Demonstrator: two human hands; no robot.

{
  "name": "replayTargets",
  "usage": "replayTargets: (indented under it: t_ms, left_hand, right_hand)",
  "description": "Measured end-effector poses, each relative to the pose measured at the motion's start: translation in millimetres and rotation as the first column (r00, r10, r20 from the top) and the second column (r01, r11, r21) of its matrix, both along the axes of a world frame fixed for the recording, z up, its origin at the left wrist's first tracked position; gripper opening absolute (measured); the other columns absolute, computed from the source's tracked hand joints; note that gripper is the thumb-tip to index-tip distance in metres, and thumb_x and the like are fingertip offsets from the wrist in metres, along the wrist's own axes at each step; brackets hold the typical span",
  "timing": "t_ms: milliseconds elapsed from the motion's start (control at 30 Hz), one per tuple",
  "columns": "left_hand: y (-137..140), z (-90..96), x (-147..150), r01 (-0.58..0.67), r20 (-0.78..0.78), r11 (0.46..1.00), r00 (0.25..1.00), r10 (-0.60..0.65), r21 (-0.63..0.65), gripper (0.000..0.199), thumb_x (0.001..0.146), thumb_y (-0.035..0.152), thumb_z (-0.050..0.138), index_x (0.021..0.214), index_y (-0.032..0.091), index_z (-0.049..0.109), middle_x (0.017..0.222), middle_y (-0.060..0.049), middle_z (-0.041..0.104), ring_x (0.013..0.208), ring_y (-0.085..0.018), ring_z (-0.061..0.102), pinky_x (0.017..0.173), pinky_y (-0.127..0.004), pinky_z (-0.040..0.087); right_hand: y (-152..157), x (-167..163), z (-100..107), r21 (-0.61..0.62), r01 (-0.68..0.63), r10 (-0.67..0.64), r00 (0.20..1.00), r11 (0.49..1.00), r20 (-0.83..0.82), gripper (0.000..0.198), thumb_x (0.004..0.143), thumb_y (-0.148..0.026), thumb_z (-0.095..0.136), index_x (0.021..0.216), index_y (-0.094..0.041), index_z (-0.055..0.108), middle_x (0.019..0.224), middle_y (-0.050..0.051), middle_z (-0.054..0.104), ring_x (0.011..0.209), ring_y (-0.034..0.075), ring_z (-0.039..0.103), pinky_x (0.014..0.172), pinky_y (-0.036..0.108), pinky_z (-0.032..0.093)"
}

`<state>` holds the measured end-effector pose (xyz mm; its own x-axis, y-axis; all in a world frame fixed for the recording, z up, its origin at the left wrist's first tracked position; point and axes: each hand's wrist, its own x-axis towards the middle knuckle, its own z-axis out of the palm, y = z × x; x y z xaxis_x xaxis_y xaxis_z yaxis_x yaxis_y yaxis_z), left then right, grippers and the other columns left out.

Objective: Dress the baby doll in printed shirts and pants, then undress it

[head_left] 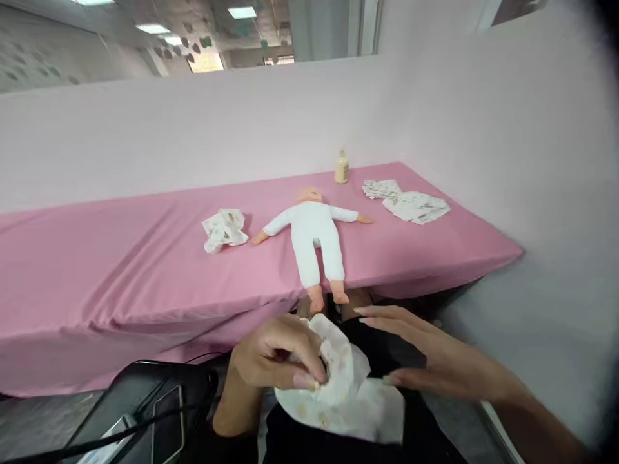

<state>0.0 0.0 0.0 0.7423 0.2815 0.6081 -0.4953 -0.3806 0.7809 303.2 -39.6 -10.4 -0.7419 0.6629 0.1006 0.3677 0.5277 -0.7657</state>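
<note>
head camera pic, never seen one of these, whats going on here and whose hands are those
The picture comes from a camera worn on a person's head, looking forward and down, so both hands are the wearer's own. The left hand pinches a small white printed cloth in its grip, held low against dark clothing. The right hand is open and flat, fingers stretched, just beside the cloth.

Ahead is a table under a pink cover. On it a baby doll in white lies face up, feet toward the near edge. A crumpled cloth lies by its one arm, two more printed cloths by the other, and a small bottle stands near the wall.
</note>
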Motion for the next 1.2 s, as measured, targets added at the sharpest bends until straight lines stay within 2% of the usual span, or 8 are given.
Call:
replayTargets:
  t_ms: [100, 200, 300, 467, 667, 800, 1067, 1200]
  left_hand:
    - [5.5, 23.4, 7.3, 0.052, 0.003, 0.995, 0.999, -0.053, 0.086, 0.028, 0.084, 0.015, 0.071, 0.111, 0.02, 0.074, 0.059, -0.003, 0.059, 0.045, -0.009, 0.05, 0.047, -0.021, 0.04]
    - [7.1, 41.2, -0.7, -0.052, -0.057, 0.99, 0.997, 0.06, 0.134, 0.028, 0.084, 0.015, 0.07, 0.111, 0.022, 0.075, 0.061, -0.004, 0.061, 0.046, -0.009, 0.05, 0.046, -0.021, 0.039]
    - [4.8, 52.2, -17.1, -0.188, -0.078, 0.97, 0.976, 0.201, 0.152, 0.027, 0.087, 0.016, 0.067, 0.111, 0.023, 0.075, 0.064, -0.005, 0.065, 0.05, -0.011, 0.055, 0.048, -0.023, 0.043]
    - [-2.3, 56.2, -33.9, -0.31, -0.034, 0.935, 0.947, 0.321, 0.173, 0.019, 0.089, 0.016, 0.064, 0.104, 0.022, 0.075, 0.065, -0.006, 0.066, 0.054, -0.012, 0.057, 0.049, -0.023, 0.046]
    - [-13.8, 51.3, -60.4, -0.533, -0.082, 0.827, 0.83, 0.552, 0.177, 0.01, 0.09, 0.02, 0.064, 0.095, 0.021, 0.073, 0.068, -0.005, 0.065, 0.057, -0.013, 0.059, 0.051, -0.025, 0.049]
    - [-19.2, 55.8, -65.4, -0.585, -0.23, 0.748, 0.718, 0.657, 0.313, 0.024, 0.089, 0.013, 0.066, 0.111, 0.023, 0.069, 0.089, -0.006, 0.072, 0.081, -0.016, 0.068, 0.069, -0.028, 0.055]
    - [-17.1, 65.9, -36.2, -0.753, -0.185, 0.339, 0.284, 0.941, 0.564, 0.016, 0.088, 0.03, 0.071, 0.099, 0.022, 0.063, 0.096, -0.002, 0.064, 0.096, -0.015, 0.06, 0.082, -0.028, 0.049]
    - [-24.4, 75.3, -28.1, -0.764, -0.265, 0.361, 0.254, 0.93, 0.534, 0.019, 0.093, 0.035, 0.064, 0.085, 0.02, 0.054, 0.083, 0.0, 0.059, 0.079, -0.012, 0.056, 0.068, -0.025, 0.046]
  right_hand:
    - [29.3, -34.1, 14.0, 0.073, -0.297, 0.305, 0.938, 0.952, -0.164, 0.068, 0.095, -0.037, 0.064, 0.156, -0.034, 0.033, 0.155, 0.008, 0.043, 0.146, 0.023, 0.035, 0.119, 0.044, 0.03]
    - [48.4, -56.0, 21.1, 0.06, -0.425, 0.425, 0.866, 0.903, -0.263, 0.055, 0.093, -0.038, 0.067, 0.144, -0.026, 0.051, 0.105, 0.005, 0.067, 0.105, 0.018, 0.061, 0.099, 0.036, 0.046]
    - [54.8, -64.5, 21.4, 0.044, -0.453, 0.446, 0.848, 0.89, -0.285, 0.041, 0.09, -0.041, 0.07, 0.125, -0.02, 0.066, 0.075, -0.003, 0.054, 0.076, 0.013, 0.054, 0.08, 0.028, 0.046]
    - [47.0, -69.1, 16.8, 0.1, -0.436, 0.447, 0.878, 0.895, -0.17, 0.03, 0.089, -0.041, 0.071, 0.107, -0.017, 0.07, 0.077, -0.003, 0.05, 0.077, 0.012, 0.05, 0.075, 0.027, 0.042]
    - [42.2, -47.5, 21.4, 0.056, -0.301, 0.306, 0.946, 0.952, -0.108, 0.022, 0.091, -0.038, 0.066, 0.085, -0.018, 0.063, 0.097, 0.003, 0.052, 0.091, 0.015, 0.052, 0.083, 0.029, 0.045]
    - [45.4, -24.5, 41.3, -0.056, -0.038, 0.029, 0.986, 0.998, -0.165, 0.022, 0.092, -0.04, 0.065, 0.087, -0.02, 0.057, 0.101, 0.003, 0.055, 0.092, 0.016, 0.055, 0.078, 0.029, 0.047]
    - [33.5, -25.1, 75.7, -0.078, 0.416, -0.421, 0.87, 0.906, -0.255, 0.036, 0.087, -0.05, 0.069, 0.075, -0.02, 0.052, 0.073, -0.002, 0.049, 0.065, 0.012, 0.048, 0.055, 0.024, 0.04]
    - [33.2, -31.5, 79.7, -0.069, 0.461, -0.462, 0.846, 0.885, -0.266, 0.042, 0.081, -0.057, 0.073, 0.081, -0.021, 0.052, 0.077, 0.0, 0.052, 0.066, 0.013, 0.049, 0.052, 0.024, 0.04]
